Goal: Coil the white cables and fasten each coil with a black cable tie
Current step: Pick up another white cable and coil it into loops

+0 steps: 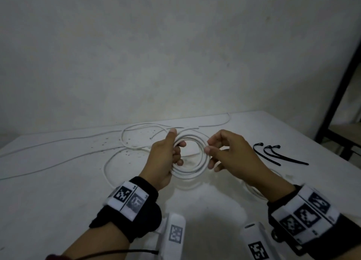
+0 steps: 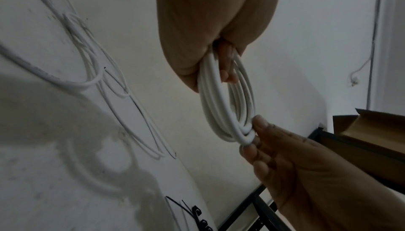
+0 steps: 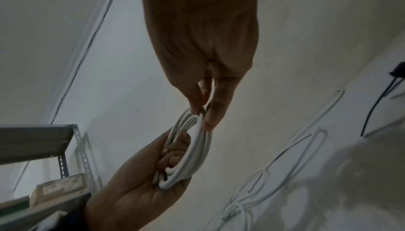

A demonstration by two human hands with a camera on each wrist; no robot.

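Progress: one white coil point(image 1: 190, 158) wound, held up over the table point(image 1: 58, 201) mid-scene, no tie on it yet. I'd say early in the task.
Left hand point(image 1: 166, 162): fingers curled thru the coil's left side, thumb up along the top; firm grip.
Right hand point(image 1: 232, 154): thumb & fingertips pinch the coil's right side, other fingers loosely bent.
Coil detail: several turns bunched together; wrist views show a cut end point(image 3: 155, 181) sitting in the left palm.
Left to do: fasten this coil w/ a tie, then wind & tie the loose cables point(image 1: 125, 142) sprawled far-left on the table. How many separate cables, can't tell.
Ties: three black cable ties point(image 1: 277, 154) lying on the table to the right, apart from both hands, untouched.
Containers: none on the table. Left wrist view shows an open cardboard box point(image 2: 370, 130) off the table edge; contents not visible. Right wrist view shows a metal shelf point(image 3: 43, 141) w/ a box on a lower level; contents unclear.
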